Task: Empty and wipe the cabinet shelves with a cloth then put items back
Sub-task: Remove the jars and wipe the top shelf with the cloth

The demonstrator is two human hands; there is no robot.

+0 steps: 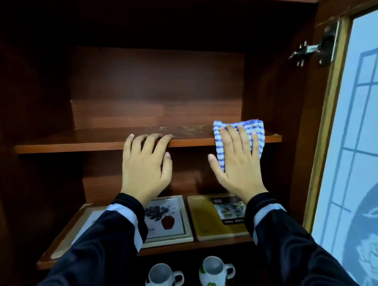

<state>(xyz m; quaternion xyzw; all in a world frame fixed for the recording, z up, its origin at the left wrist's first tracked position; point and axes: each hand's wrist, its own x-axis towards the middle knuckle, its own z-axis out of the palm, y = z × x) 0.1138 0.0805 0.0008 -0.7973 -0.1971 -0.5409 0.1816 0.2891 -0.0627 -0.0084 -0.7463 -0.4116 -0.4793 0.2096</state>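
My dark sleeves [97, 254] fill the bottom of the view, and between them two football-patterned mugs [162, 281] stand side by side on the lowest level, below the shelf with the framed leaf picture [166, 219] and the yellow wood tray [205, 226]. My left hand [145, 165] rests on the front edge of the upper shelf [73, 142], fingers draped loosely over the lip and gripping nothing; I judge it is there to steady me while the other hand works. My right hand [235, 162] lies flat with fingers straight and spread, pressing the blue-and-white checked cloth [258, 127] against that same shelf's right end, near the open glass door [360, 132]. The cloth sits directly under my palm and fingers, folded over the front edge, so part hangs down the face (its far corners poke out beyond my fingertips). A flat palm spreads pressure for wiping, which seems to be the step in hand.
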